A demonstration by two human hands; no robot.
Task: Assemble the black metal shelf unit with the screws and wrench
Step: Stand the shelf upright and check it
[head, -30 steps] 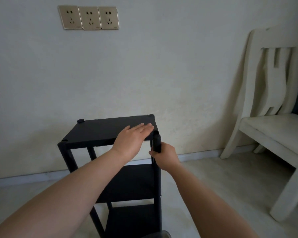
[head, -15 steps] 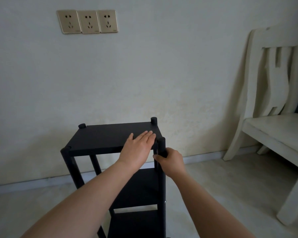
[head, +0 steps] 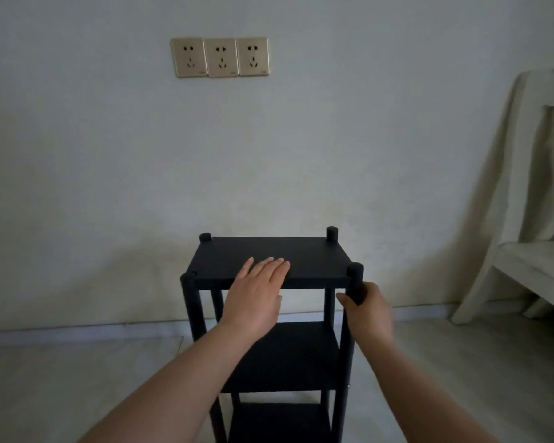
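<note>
Your left hand [head: 253, 298] is now lying flat, fingers open, nearer the middle of the black metal three-tier shelf unit's [head: 301, 260] top front edge. Your right hand [head: 367, 310] is still gripping its near-right post [head: 355, 276].

No text, label, brand or number can be read anywhere in the view. The three sockets [head: 220, 57] on the wall each carry a tiny mark at the lower right corner — too small and blurred to make out. The shelf [head: 269, 260] is plain black, and the chair [head: 531, 219] shows no lettering either.
</note>
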